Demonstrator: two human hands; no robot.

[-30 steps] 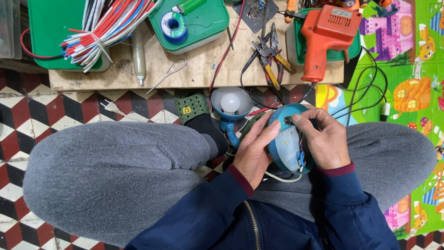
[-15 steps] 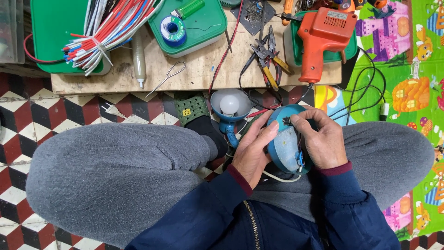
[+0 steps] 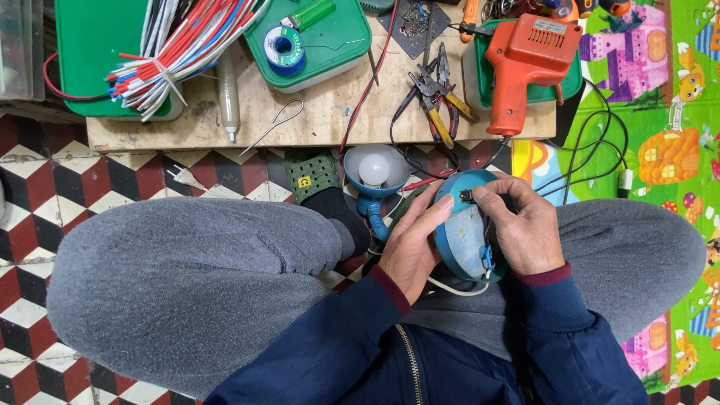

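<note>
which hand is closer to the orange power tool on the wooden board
Right. The right hand lies just below the orange power tool; the left hand sits farther left and lower.

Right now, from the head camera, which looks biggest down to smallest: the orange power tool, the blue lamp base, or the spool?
1. Orange power tool
2. Blue lamp base, partly hidden by both hands and nearer the camera, so unsure against the tool
3. Spool

Even, bright diffuse lighting; soft shadows only. Focus sharp throughout, no glare; slight wide-angle curvature at edges.
</note>
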